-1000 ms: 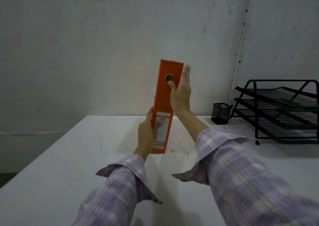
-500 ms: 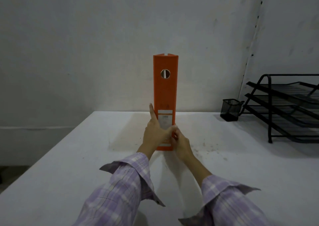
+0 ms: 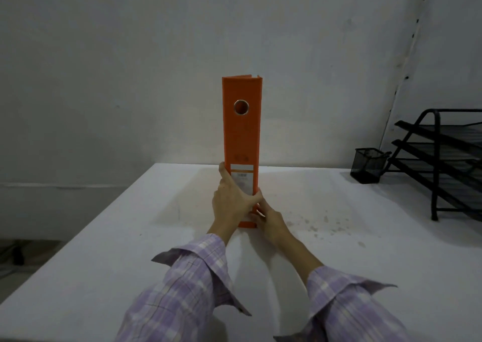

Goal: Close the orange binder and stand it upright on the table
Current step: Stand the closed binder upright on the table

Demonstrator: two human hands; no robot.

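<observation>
1. The orange binder (image 3: 241, 143) stands upright and shut on the white desk (image 3: 104, 250), its spine facing the camera and its bottom edge resting on the desk surface.
2. High on the spine sits a round metal-rimmed finger hole (image 3: 241, 107). Lower down is a white label (image 3: 242, 178) with an orange band and what looks like a small barcode; the print is too blurred to read.
3. The left hand (image 3: 230, 202) grips the binder's lower part: its thumb crosses the front of the spine over the label's lower edge, and one finger points up along the binder's left edge.
4. The right hand (image 3: 268, 220) is at the binder's bottom right corner, fingers (image 3: 257, 217) curled against the spine and right cover, touching it.
5. Both forearms wear purple plaid sleeves (image 3: 187, 284) with loose cuffs.
6. Far right of the binder, a black mesh pen cup (image 3: 367, 165) stands on the desk, and just beyond it a black tiered wire tray rack (image 3: 443, 159).
7. Small dark specks (image 3: 326, 224) dot the desk right of the binder.
</observation>
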